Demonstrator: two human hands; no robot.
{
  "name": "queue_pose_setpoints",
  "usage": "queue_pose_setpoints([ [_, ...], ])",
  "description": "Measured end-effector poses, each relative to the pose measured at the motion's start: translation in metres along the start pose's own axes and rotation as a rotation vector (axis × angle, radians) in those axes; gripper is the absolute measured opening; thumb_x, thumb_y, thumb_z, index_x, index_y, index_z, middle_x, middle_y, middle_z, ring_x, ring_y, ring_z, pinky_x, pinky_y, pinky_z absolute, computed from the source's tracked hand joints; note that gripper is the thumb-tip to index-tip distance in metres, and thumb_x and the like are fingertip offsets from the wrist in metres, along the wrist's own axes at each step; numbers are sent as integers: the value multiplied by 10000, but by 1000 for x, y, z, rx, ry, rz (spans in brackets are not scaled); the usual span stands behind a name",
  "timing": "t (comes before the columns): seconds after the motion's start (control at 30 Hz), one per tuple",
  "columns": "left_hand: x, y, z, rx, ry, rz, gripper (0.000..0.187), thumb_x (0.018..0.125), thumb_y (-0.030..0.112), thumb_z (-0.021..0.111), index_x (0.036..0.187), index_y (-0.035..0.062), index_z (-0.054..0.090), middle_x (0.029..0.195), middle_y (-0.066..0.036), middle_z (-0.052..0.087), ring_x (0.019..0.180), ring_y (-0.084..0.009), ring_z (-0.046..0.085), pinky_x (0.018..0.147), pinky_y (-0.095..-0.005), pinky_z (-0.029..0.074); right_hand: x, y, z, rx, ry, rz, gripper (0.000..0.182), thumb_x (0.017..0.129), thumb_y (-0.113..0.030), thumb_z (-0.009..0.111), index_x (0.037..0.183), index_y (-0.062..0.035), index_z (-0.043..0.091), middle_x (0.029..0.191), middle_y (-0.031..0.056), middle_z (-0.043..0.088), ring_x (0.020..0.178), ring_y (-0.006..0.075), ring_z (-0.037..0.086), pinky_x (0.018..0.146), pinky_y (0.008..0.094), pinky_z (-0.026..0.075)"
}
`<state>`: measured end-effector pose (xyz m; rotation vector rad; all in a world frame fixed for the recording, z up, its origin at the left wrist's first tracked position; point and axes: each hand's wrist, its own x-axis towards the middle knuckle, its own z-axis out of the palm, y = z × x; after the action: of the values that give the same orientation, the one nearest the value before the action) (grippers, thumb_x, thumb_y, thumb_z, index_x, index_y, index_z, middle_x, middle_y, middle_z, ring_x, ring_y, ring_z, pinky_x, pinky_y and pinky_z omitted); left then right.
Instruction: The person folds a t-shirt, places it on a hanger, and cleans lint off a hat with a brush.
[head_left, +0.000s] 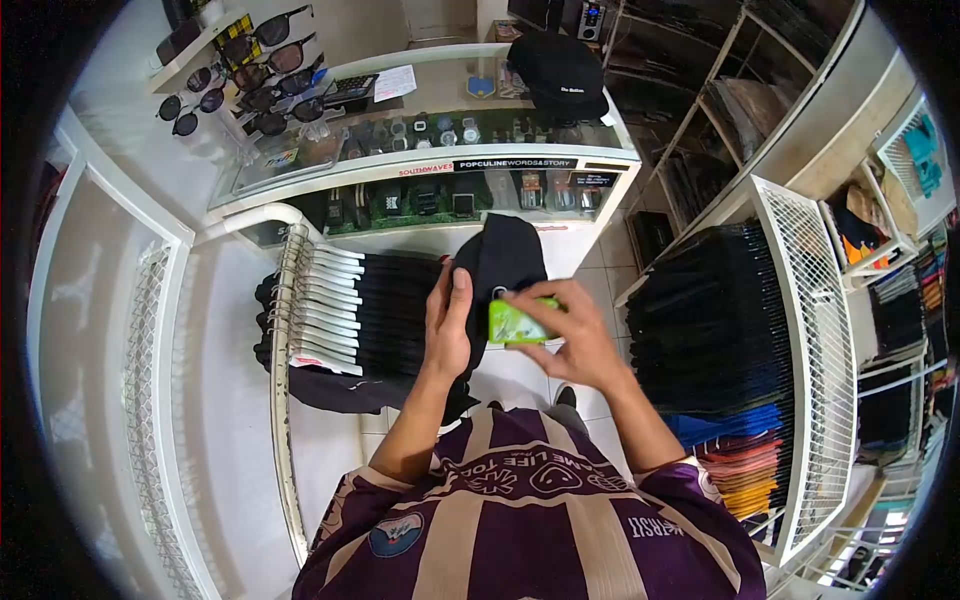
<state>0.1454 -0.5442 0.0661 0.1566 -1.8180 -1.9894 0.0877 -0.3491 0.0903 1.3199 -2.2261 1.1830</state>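
Steadying a black fabric cap [512,248] with the left hand [450,325], the person pinches a lime-green, boxy object [518,322] in the right hand [585,340], near the white-framed glass counter [440,240]; any next move needs the cap steady.

Right now we read red SOUTHWAVES on the white-edged glass display counter [330,178], white POPCULINEWORDS&STORY on its long black label strip [515,163], and AME LIFE TO across our purple-and-cream striped jersey [540,540], while the black fabric cap [555,70] on the glass carries white lettering too small for us.
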Motion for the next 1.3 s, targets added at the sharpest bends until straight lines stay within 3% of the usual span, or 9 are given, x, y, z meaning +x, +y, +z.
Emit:
queue_pose_setpoints([
  [0.2, -11, 8, 17, -65, -174, -19, 547, 1121, 414, 478, 1365, -62, 594, 1216, -111, 697, 1124, -174, 622, 1013, -321, 467, 41, 12, -20, -67, 88, 104, 640, 786, -240, 867, 1384, -124, 669, 1146, 170, 631, 1047, 382, 609, 923, 444, 503],
  [0.37, -6, -1, 1, 74, -18, -26, 547, 1119, 426, 471, 1330, -54, 625, 1220, -150, 705, 1141, -214, 640, 1026, -340, 462, -11, 1, 4, 4, -188, 0, 641, 747, -229, 909, 1353, -146, 717, 1179, 113, 652, 1076, 301, 626, 966, 429, 508],
  [0.53, -8, 0, 8, 26, -74, 23, 556, 1118, 420, 483, 1372, -62, 590, 1257, -136, 685, 1157, -191, 607, 1044, -332, 446, 23, -3, -24, 11, 120, 95, 638, 769, -180, 896, 1361, -72, 683, 1166, 162, 647, 1081, 344, 649, 946, 388, 514],
  [0.63, -9, 1, 16, -56, -122, 9, 563, 1116, 424, 493, 1368, -69, 592, 1261, -137, 678, 1157, -181, 603, 1041, -320, 445, 42, 6, -18, -90, 109, 152, 635, 767, -182, 894, 1351, -57, 677, 1175, 180, 635, 1071, 354, 640, 949, 401, 517],
  [0.7, -3, -1, 16, -27, -23, 69, 567, 1117, 435, 490, 1328, -76, 613, 1213, -129, 695, 1117, -175, 605, 1017, -317, 457, 24, 5, 7, -58, 131, 34, 630, 808, -268, 854, 1397, -142, 668, 1165, 125, 632, 1078, 333, 606, 946, 443, 484],
  [0.87, 13, -8, -9, -75, 87, -24, 565, 1144, 419, 420, 1294, -78, 643, 1252, -120, 683, 1146, -175, 592, 1055, -314, 433, -18, 6, 21, 84, -237, 17, 611, 802, -277, 864, 1376, -154, 694, 1178, 117, 646, 1098, 316, 609, 960, 435, 479],
  [1.0, 11, 3, 0, -134, 13, -70, 591, 1142, 440, 422, 1336, -77, 629, 1309, -127, 660, 1220, -179, 566, 1100, -312, 399, 37, 0, -3, 8, 134, 54, 637, 771, -247, 879, 1369, -137, 688, 1190, 127, 641, 1107, 334, 602, 971, 431, 471],
  [1.23, 18, -9, -14, -361, 123, -304, 697, 1104, 537, 472, 1405, -83, 578, 1389, -119, 618, 1287, -166, 554, 1142, -305, 382, -23, 14, 19, -91, -249, -34, 637, 795, -234, 850, 1405, -180, 677, 1194, 111, 640, 1113, 321, 592, 960, 430, 459],
  [1.3, 18, 0, -16, -386, 172, -323, 709, 1103, 542, 471, 1427, -83, 556, 1398, -115, 612, 1294, -167, 555, 1152, -307, 378, -21, 20, 19, -31, -153, 0, 626, 796, -228, 850, 1397, -175, 685, 1200, 111, 642, 1113, 322, 594, 965, 426, 459],
])
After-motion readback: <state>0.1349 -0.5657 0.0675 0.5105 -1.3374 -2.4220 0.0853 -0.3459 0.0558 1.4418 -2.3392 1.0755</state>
